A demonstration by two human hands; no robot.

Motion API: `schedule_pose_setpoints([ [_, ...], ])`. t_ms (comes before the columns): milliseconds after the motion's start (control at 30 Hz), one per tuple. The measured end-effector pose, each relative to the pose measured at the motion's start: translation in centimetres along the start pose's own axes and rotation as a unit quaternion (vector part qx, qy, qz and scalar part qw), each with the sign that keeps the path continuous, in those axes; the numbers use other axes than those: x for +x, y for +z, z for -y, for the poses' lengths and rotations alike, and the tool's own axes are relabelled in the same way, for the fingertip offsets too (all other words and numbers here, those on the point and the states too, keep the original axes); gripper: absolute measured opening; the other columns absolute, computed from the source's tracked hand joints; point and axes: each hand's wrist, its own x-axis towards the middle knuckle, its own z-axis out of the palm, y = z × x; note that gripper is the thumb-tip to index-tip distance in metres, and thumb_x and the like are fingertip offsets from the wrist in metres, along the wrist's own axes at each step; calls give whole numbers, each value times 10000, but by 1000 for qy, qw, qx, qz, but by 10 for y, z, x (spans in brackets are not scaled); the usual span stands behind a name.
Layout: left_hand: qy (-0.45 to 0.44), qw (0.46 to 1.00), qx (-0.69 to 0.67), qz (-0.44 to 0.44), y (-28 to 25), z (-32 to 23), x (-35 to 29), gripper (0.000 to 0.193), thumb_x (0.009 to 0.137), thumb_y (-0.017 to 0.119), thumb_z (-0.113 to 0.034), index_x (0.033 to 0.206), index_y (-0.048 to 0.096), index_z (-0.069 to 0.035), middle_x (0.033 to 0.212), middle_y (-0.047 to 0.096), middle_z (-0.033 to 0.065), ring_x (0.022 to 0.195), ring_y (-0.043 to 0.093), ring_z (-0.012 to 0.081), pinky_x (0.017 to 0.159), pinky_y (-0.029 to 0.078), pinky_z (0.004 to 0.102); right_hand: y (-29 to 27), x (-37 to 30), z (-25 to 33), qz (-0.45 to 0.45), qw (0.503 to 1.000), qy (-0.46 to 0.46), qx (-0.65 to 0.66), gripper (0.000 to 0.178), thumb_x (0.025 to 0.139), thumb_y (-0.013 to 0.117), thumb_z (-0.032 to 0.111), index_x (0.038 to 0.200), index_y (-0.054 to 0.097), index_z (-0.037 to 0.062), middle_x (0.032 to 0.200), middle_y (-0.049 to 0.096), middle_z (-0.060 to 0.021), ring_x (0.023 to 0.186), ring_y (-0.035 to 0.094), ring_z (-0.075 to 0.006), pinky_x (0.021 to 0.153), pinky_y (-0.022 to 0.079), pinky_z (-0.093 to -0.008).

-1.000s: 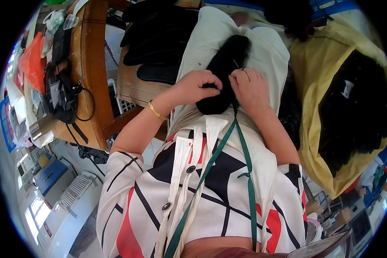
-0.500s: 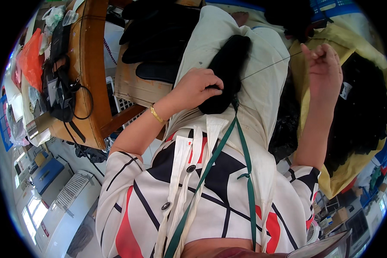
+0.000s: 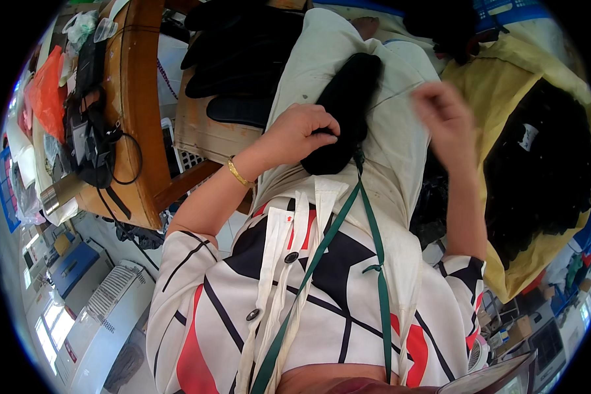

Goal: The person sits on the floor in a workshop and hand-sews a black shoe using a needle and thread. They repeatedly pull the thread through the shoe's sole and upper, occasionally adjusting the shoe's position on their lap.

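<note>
The left hand pinches a black shoe piece on the apron; at the apron's right edge the right hand blurs, grip unclear; thread seems only partly drawn.

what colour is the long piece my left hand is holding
The long piece is black, showing best in the head view.

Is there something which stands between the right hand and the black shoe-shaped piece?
Nothing visible blocks the way; only a thin thread runs from the black shoe-shaped piece toward the blurred right hand, above the pale lap cloth.
</note>
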Motion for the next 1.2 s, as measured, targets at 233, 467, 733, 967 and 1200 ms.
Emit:
schedule_pose_setpoints([
  [233, 60, 998, -9, 0, 0, 9, 5, 155, 788, 706, -54, 936, 662, -52, 803, 627, 97, 756, 579, 270, 661, 452, 353, 66, -26, -37, 124, 951, -97, -268, 149, 819, 675, 109, 957, 629, 75, 877, 582, -86, 827, 614, -292, 681, 506, -396],
  [467, -40, 998, -51, 3, -6, -8, 8, 282, 786, 715, -76, 1046, 609, -57, 835, 636, 84, 803, 571, 277, 710, 445, 352, 87, -1, -38, 37, 949, -128, -284, 73, 822, 665, 110, 889, 636, 105, 839, 573, -65, 813, 603, -282, 656, 500, -397],
  [733, 96, 991, 86, 31, -3, 6, 3, 203, 766, 734, -104, 964, 693, -116, 825, 630, 27, 859, 564, 250, 830, 410, 373, 78, 10, -54, 133, 966, -75, -210, 109, 833, 669, 92, 938, 644, 81, 846, 588, -72, 807, 621, -238, 696, 510, -347],
  [967, 122, 986, 112, 32, -4, 0, -1, 148, 785, 722, -102, 923, 747, -149, 813, 623, -4, 852, 558, 214, 826, 408, 351, -5, 40, -23, 9, 957, 162, 239, 199, 935, 629, 122, 1100, 649, 13, 927, 652, -23, 819, 650, -118, 837, 546, -298],
  [1200, 130, 985, 107, 29, -4, -2, 1, 162, 772, 734, -67, 914, 746, -145, 807, 616, -7, 843, 559, 206, 820, 408, 349, -123, 57, 31, -314, 864, -160, 359, 157, 933, 514, -17, 776, 519, -11, 727, 527, -74, 648, 520, -164, 1027, 486, -555],
])
